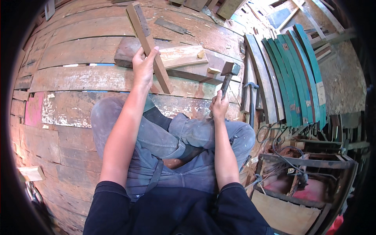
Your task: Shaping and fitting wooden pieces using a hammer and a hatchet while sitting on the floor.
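Your left hand grips the wooden strip, slanted over the floor; your right hand holds a hammer-like tool — if the strip is unbraced, a stray blow could catch your left hand.

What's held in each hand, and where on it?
Left hand: wood strip, gripped near its middle. Right hand: tool, gripped by its handle, below the head.

Hammer hndl. pt. hidden.
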`<state>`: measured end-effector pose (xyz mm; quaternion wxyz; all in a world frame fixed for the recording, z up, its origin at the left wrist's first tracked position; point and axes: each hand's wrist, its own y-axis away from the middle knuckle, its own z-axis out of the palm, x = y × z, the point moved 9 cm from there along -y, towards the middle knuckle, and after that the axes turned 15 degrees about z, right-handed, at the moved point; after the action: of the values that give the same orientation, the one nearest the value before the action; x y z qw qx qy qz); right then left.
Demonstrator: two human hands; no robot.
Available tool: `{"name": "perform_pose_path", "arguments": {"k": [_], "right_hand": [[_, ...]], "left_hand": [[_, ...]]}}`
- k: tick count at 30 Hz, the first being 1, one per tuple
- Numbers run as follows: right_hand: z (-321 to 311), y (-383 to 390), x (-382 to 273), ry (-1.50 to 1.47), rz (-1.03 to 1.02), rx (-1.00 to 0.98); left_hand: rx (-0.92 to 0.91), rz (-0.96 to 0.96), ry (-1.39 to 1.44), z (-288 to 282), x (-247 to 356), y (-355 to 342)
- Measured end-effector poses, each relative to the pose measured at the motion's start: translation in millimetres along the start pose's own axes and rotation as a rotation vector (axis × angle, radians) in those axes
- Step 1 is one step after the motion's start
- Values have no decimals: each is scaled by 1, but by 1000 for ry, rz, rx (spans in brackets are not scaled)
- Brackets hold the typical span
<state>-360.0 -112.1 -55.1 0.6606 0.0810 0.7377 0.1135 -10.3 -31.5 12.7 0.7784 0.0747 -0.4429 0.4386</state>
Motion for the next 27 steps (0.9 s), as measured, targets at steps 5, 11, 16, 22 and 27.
{"name": "perform_pose_path", "arguments": {"k": [5,11,16,22,27], "right_hand": [[-6,21,-36,53,-188,51],[-21,84,-163,-73,-668,55],[4,136,-242,-117,-880,57],[4,55,-129,-169,-494,1],[-13,-40,19,529,-53,121]], "left_hand": [[11,3,6,-8,0,1],[19,-28,-26,-4,-8,0],[22,-24,33,-1,-10,-2],[21,-26,6,2,-12,4],[-3,-56,3,4,-14,5]]}}
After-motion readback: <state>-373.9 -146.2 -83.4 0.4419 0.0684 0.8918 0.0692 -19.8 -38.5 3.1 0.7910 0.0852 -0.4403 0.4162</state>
